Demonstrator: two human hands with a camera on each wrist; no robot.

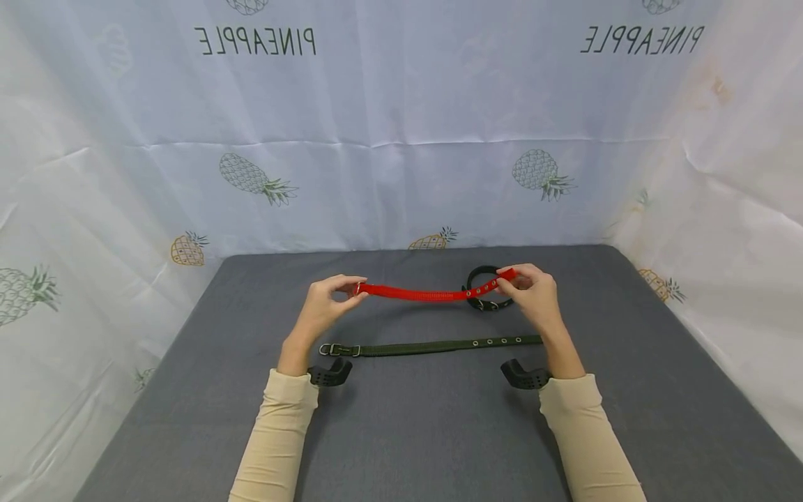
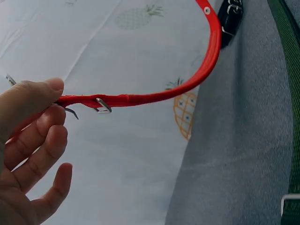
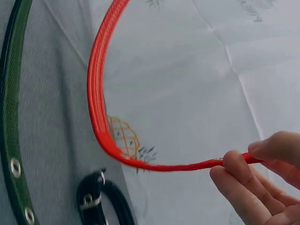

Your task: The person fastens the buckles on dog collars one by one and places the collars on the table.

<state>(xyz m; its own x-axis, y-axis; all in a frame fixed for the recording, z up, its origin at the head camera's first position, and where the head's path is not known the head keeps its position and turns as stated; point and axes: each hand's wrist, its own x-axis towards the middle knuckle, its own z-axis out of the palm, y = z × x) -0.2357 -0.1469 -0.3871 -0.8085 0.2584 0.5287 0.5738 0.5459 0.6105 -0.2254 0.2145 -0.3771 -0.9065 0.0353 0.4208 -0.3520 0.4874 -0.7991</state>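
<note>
A red collar (image 1: 426, 295) with a metal buckle and a row of eyelets hangs between my two hands, sagging slightly in the middle. My left hand (image 1: 326, 301) pinches its buckle end between thumb and index finger; the metal buckle (image 2: 104, 106) shows just past the fingertips in the left wrist view. At the other end, my right hand (image 1: 532, 293) pinches the eyelet tip between thumb and fingers. Below the red collar, a green collar (image 1: 414, 348) lies stretched out on the table, its buckle to the left. Behind the red collar's right part sits a black collar (image 1: 482, 270), closed into a ring.
The grey table (image 1: 401, 432) reaches back to a white curtain (image 1: 401, 195) printed with pineapples, which also hangs at both sides. Black wrist mounts (image 1: 331, 374) sit on both forearms, close over the table.
</note>
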